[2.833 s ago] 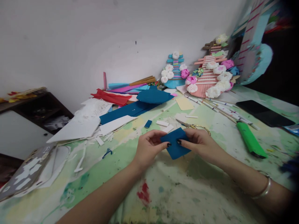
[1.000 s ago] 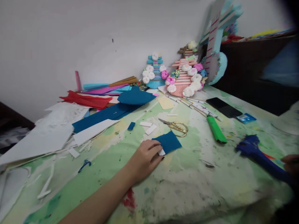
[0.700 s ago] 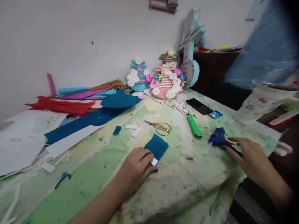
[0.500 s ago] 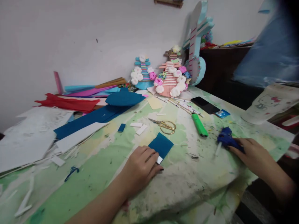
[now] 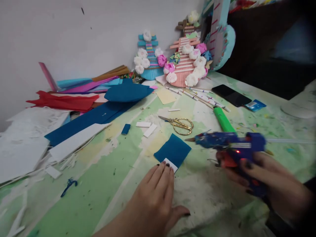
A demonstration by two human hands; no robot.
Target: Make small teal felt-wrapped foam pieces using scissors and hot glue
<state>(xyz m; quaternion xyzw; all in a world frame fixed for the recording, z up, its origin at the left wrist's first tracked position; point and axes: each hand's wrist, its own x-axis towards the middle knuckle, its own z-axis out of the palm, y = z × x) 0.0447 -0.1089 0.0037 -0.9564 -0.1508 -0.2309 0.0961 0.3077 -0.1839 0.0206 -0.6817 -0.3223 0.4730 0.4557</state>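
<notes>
My right hand (image 5: 259, 177) is wrapped round a blue glue gun (image 5: 222, 141), its nozzle pointing left and a small red light glowing on its side. The gun is held above the table, a little right of a blue paper piece (image 5: 174, 148). With fingertips stretched out, my left hand (image 5: 158, 194) presses a small white strip (image 5: 171, 164) onto the near edge of that paper. Beyond it lie gold-handled scissors (image 5: 181, 125), two white strips (image 5: 150, 130) and a small blue-wrapped block (image 5: 125, 129).
A green cutter (image 5: 223, 119), a black phone (image 5: 231, 94) and several striped sticks (image 5: 197, 95) lie at the right. Decorated flower-covered models (image 5: 148, 62) stand by the wall. Blue sheets (image 5: 81, 121), red paper (image 5: 64, 100) and white foam scraps (image 5: 27, 141) cover the left side.
My right hand has picked up the glue gun from the table and brought it left, nozzle towards the blue paper. My left hand's fingers have straightened on the white strip. The view has tilted down.
</notes>
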